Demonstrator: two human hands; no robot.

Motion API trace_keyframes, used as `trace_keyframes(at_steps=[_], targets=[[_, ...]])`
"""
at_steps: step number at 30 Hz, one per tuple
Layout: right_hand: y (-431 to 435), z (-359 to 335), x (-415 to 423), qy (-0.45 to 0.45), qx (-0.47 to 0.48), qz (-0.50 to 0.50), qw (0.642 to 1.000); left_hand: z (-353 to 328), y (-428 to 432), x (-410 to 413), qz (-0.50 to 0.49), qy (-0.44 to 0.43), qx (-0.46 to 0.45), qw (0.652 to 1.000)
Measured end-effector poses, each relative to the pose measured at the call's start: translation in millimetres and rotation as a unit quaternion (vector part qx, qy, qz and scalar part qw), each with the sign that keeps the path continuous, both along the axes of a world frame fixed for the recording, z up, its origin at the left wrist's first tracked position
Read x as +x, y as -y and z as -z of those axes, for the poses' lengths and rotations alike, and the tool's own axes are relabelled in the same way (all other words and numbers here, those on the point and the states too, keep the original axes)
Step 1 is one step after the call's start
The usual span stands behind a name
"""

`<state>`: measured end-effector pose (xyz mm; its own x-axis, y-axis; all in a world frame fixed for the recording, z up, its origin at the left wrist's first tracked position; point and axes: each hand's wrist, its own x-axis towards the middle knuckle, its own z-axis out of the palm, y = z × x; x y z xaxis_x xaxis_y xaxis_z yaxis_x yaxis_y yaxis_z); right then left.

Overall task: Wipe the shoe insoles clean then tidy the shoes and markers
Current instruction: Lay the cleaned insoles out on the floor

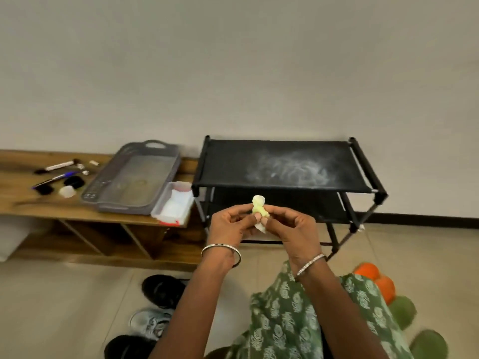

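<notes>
Far to the left of the black shoe rack [233, 161], the markers [58, 166] lie loose on the wooden bench [20, 200], with a few small caps or bits beside them. Nearer the shoe rack on the same bench sits a grey tray [99, 182]. A white box of wipes [169, 218] stands against the tray's corner, just left of the shoe rack's leg. On the floor below and to the left of the shoe rack are three shoes [163, 291]: a black one, a pale grey trainer and another dark one at the frame edge. No insole can be made out as a separate piece.

In front of the shoe rack's lower shelf, the left hand [228, 224] and right hand [293, 226] meet. Both sets of fingertips pinch one crumpled, yellow-stained wipe [260, 208] between them. The shoe rack's top shelf shows a whitish smear. To its lower right, past the green patterned clothing, are orange and green rounded things [368, 272].

This looks like the wiping step, with the used wipe being bunched or refolded. The next move probably calls for discarding or turning it to a clean face, then reaching down-left to a shoe.
</notes>
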<state>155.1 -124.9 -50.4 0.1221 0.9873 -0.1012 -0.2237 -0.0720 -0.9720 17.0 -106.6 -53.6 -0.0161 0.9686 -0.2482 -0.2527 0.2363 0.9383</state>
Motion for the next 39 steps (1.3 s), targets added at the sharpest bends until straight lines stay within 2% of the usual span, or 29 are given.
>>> trace_keyframes(at_steps=[6,11,15,20,24,28,31,35,39], targets=[[-41.2,15.0,-73.8,0.053,-0.019,-0.044,0.997,8.7,-16.8,-75.0,-0.126,-0.008,-0.062,0.99],[-70.2,29.4,-116.3,0.099,-0.06,-0.069,0.991,46.9,-58.6,-138.5,-0.254,-0.059,-0.113,0.959],[-90.6,40.1,-137.1,0.114,-0.08,-0.074,0.987,74.3,-103.5,-176.2,-0.297,-0.18,-0.122,0.93],[-106.1,56.6,-142.9,0.132,-0.094,-0.069,0.984,97.1,-144.0,-197.2,-0.229,-0.412,-0.132,0.872],[-113.4,69.1,-135.7,0.14,-0.101,-0.063,0.983,111.4,-157.5,-202.6,-0.198,-0.481,-0.148,0.841],[-116.7,76.7,-122.3,0.123,-0.11,-0.052,0.985,106.5,-147.9,-191.3,-0.245,-0.493,-0.125,0.826],[-115.6,77.4,-110.1,0.106,-0.115,-0.034,0.987,94.4,-129.0,-168.7,-0.306,-0.467,-0.106,0.823],[-108.1,75.1,-92.6,0.072,-0.12,-0.014,0.99,86.4,-99.8,-121.9,-0.321,-0.38,-0.062,0.865],[-92.5,69.7,-67.7,0.045,-0.114,0.013,0.992,82.9,-75.6,-58.8,-0.268,-0.292,-0.034,0.918]])
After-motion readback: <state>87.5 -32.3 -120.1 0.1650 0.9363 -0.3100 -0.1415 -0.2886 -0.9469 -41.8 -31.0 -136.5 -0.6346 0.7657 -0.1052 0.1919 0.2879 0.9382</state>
